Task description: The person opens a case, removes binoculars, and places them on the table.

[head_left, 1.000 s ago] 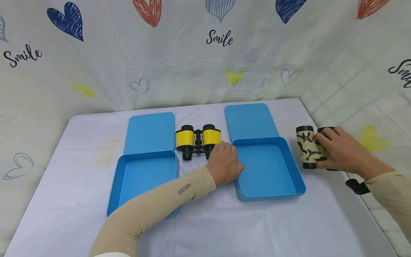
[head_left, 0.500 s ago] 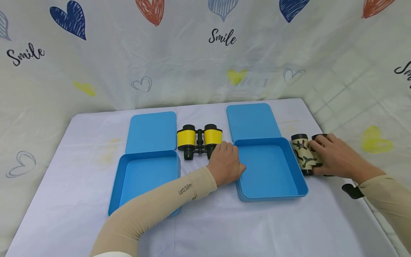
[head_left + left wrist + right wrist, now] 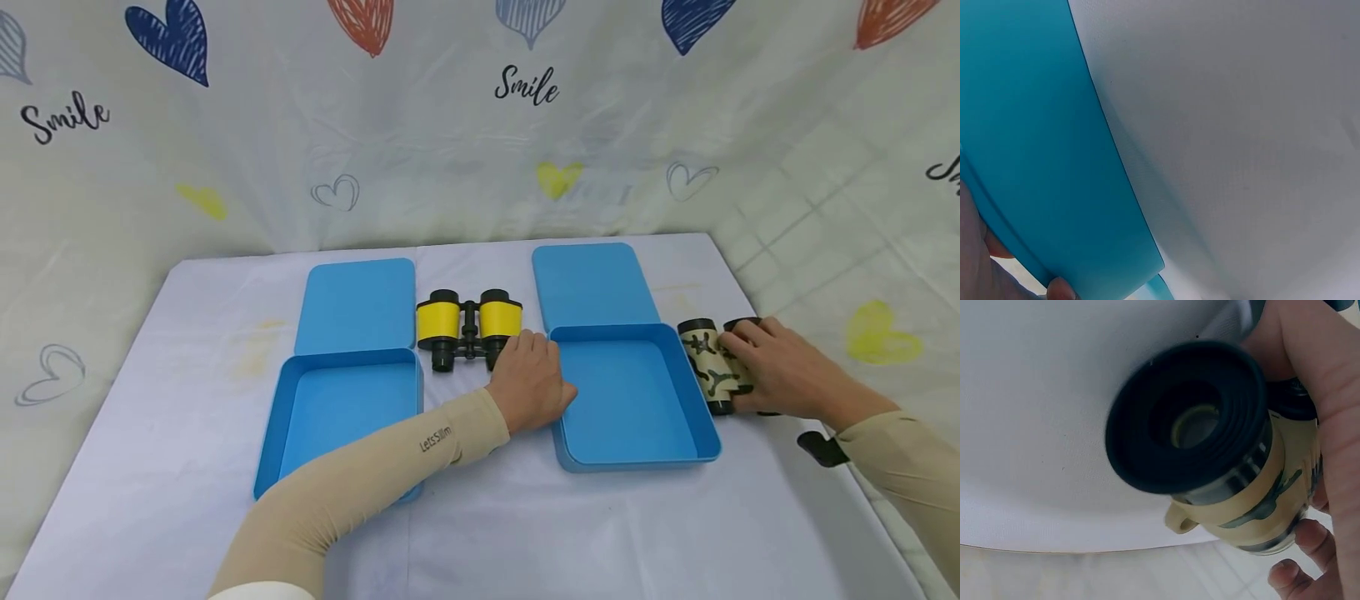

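My right hand [image 3: 783,367] grips a pair of camouflage binoculars [image 3: 708,362] by its right barrel, close beside the right wall of a blue box. In the right wrist view, a black eyepiece [image 3: 1191,419] of the binoculars faces the camera, with fingers curled around the far barrel. My left hand [image 3: 531,382] holds the left edge of that right-hand blue box [image 3: 630,400], thumb over the rim. The left wrist view shows fingertips [image 3: 1061,289] against the blue wall. Behind the left hand lies a pair of yellow and black binoculars [image 3: 498,321], partly covered by the fingers.
A second open blue box [image 3: 352,392] stands at the left, partly behind my left sleeve [image 3: 397,467]. Flat blue lids [image 3: 356,304] lie behind both boxes. The white-covered table [image 3: 487,533] ends just right of my right hand, and a printed curtain [image 3: 435,125] hangs behind.
My right hand has brought the camouflage binoculars left and slightly nearer, up beside the right box. The left hand keeps its place on the box edge; the view has shifted slightly.
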A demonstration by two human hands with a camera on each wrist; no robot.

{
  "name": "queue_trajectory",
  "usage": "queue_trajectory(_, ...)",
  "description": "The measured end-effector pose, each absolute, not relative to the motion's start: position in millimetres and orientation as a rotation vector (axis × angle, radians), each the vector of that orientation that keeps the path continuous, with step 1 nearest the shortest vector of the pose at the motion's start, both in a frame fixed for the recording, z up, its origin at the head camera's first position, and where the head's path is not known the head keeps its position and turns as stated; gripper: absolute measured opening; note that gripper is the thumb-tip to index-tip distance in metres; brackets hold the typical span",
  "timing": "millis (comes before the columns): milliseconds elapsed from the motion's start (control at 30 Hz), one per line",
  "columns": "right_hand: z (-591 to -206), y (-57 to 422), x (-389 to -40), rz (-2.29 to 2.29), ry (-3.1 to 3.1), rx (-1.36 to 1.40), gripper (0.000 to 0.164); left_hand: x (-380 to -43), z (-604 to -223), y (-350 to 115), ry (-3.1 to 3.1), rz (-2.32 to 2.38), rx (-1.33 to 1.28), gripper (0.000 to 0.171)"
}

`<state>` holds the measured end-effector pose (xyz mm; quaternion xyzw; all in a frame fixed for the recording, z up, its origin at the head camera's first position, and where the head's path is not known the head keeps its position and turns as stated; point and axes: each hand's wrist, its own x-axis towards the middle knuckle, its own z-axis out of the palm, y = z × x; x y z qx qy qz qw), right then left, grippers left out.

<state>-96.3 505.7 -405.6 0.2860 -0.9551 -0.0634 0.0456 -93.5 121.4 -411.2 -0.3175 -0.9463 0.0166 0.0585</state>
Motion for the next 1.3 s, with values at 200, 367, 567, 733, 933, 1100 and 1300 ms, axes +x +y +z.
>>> queue_trajectory(200, -409, 507, -94, -0.175, -2.940, 0.866, 0.092, -93, -414, 123, -2.840, 0.052, -0.959, 0.030)
queue_trajectory(367, -410, 507, -94, -0.178, -2.959, 0.863, 0.093, -92, -413, 123, -2.841, 0.054, -0.958, 0.031)
queue_trajectory(567, -408, 506, -93, -0.180, -3.029, 0.831, 0.093, -91, -411, 124, -2.861, 0.054, -0.960, 0.031)
queue_trajectory(733, -406, 507, -93, -0.181, -3.089, 0.809, 0.092, -90, -411, 125, -2.851, 0.051, -0.957, 0.030)
queue_trajectory(933, -407, 508, -94, -0.170, -3.097, 0.816, 0.092, -90, -413, 126, -2.835, 0.039, -0.949, 0.029)
queue_trajectory(1100, -408, 508, -95, -0.166, -3.106, 0.809, 0.092, -91, -412, 126, -2.827, 0.064, -0.956, 0.030)
queue_trajectory(1300, -405, 507, -100, -0.158, -3.112, 0.808, 0.091, -96, -403, 123, -2.917, 0.096, -0.943, 0.045)
